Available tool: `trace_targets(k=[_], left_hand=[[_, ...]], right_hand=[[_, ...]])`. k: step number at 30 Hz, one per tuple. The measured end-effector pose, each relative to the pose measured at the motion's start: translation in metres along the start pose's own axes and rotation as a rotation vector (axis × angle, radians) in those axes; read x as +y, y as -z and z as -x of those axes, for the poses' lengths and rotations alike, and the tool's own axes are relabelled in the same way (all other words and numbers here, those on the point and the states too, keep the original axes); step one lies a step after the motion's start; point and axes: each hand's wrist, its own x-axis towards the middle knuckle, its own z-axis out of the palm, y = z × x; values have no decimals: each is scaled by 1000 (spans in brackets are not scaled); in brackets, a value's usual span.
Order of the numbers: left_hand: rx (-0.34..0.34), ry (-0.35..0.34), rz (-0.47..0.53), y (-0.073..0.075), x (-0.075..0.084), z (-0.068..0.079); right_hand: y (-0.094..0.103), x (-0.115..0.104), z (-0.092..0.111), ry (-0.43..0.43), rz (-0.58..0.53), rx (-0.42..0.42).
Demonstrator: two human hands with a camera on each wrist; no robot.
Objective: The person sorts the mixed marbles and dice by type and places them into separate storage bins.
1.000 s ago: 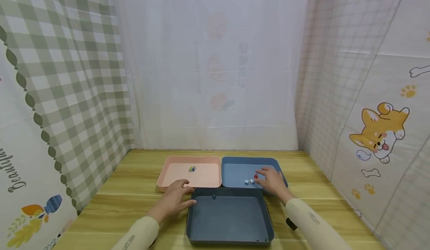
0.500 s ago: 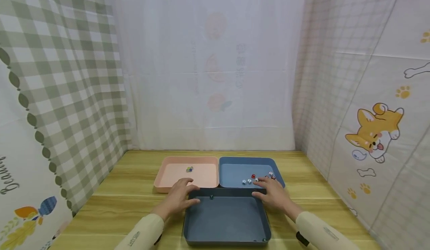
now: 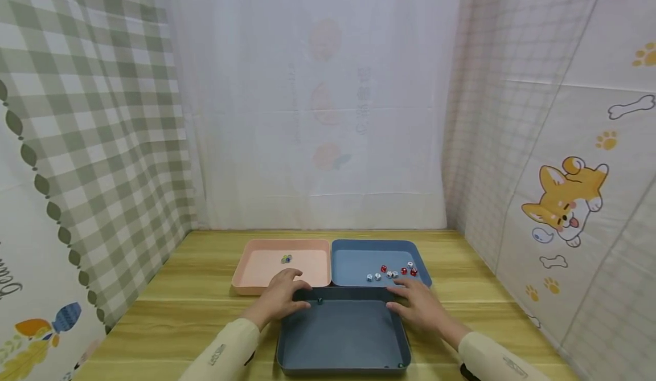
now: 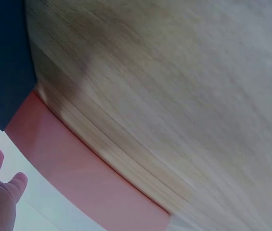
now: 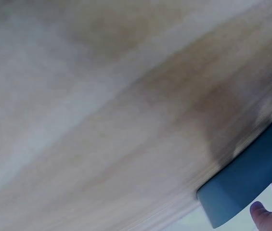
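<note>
In the head view a dark grey tray lies nearest the person, with a dark green die near its far edge and more small dark dice at its near right corner. My left hand hovers by its far left corner, fingers spread and loosely bent, holding nothing. Over its far right corner is my right hand, relaxed and likewise holding nothing. Behind it, a blue tray carries several red and white dice, among them a red die and a white die.
A pink tray stands left of the blue one, bearing a small cluster of yellow-green and blue pieces. All three trays sit close together on a wood-grain table. Cloth curtains hang behind and at both sides.
My right hand has drawn back from above the dice in the blue tray to the dark tray's far right corner. My left hand has shifted right, towards the dark tray's far left corner.
</note>
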Motion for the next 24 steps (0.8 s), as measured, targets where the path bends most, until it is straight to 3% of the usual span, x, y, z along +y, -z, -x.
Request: trace_targets(k=[8, 17, 24], left_hand=[[-14, -19, -10, -6, 3, -6], [-22, -39, 4, -12, 5, -13], [-35, -40, 0, -19, 3, -19]], right_hand=[[-1, 1, 5, -21, -3, -17], [-2, 3, 9, 64, -18, 36], [-1, 3, 10, 75, -18, 41]])
